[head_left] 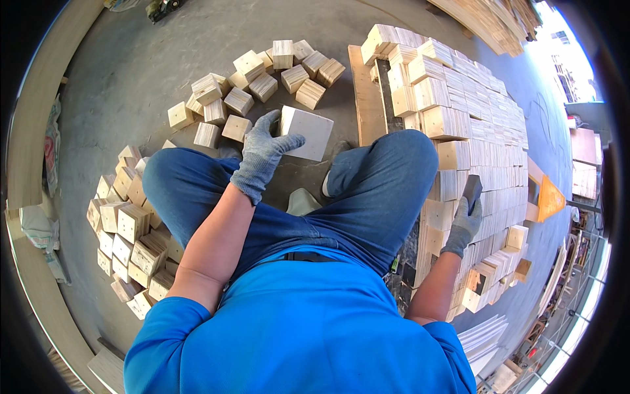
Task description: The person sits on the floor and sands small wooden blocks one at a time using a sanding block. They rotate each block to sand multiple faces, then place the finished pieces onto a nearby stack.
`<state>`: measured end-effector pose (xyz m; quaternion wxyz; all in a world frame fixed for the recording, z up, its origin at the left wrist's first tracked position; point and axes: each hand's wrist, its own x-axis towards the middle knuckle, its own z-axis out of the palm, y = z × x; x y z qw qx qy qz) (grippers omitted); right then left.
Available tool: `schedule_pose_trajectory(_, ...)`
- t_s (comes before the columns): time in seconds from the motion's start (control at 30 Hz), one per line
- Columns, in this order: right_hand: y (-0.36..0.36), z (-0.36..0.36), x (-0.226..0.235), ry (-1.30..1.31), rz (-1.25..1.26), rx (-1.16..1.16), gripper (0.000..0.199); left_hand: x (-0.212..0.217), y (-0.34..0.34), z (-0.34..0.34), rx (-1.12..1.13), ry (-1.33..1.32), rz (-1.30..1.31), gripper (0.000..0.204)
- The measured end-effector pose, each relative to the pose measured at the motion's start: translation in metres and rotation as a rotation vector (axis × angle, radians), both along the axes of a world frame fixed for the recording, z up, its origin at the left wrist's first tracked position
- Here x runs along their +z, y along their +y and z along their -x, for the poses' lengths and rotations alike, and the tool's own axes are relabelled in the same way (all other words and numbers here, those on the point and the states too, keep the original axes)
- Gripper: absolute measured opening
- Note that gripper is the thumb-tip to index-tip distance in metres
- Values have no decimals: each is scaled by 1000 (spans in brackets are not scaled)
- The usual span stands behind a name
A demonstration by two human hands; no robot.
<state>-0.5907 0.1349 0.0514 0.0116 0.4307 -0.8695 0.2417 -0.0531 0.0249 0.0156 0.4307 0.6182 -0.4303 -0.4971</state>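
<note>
My left hand (262, 148), in a grey glove, grips a pale square wooden block (312, 131) by its left side. The thumb lies across the face of the block, and the fingers sit at its left edge. The block is raised between my knees and looks larger than the blocks on the floor. Out to the right, my gloved right hand (464, 226) is closed on a dark flat rectangular block (472, 187), whose exact kind I cannot make out. That hand is over the rows of stacked wooden blocks (495, 144).
Loose wooden blocks lie on the grey floor ahead (262, 85) and in a heap (134, 230) by my left knee. A wooden board (366, 98) edges the stack. Right of it stands an orange triangular piece (550, 199). Lumber (489, 23) lies at the far right.
</note>
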Motion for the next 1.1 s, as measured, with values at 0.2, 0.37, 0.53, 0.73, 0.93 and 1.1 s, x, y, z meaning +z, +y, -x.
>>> schedule_pose_trajectory(0.2,18,3,-45,253,-132,-11,80,-10,1,-3,21,11,10,102)
schedule_pose_trajectory(0.37,16,-13,-31,278,-262,-38,88,-11,3,-9,37,-34,58,106)
schedule_pose_trajectory(0.53,6,-11,-4,238,-38,78,72,30,9,13,-44,412,45,61)
schedule_pose_trajectory(0.73,-55,-112,57,-44,136,188,85,-26,4,-12,-15,635,-6,50)
schedule_pose_trajectory(0.93,-84,-219,75,-317,117,833,91,20,6,8,-338,525,104,80)
schedule_pose_trajectory(1.1,-95,-270,98,-292,-134,1104,107,27,13,21,-425,226,204,125)
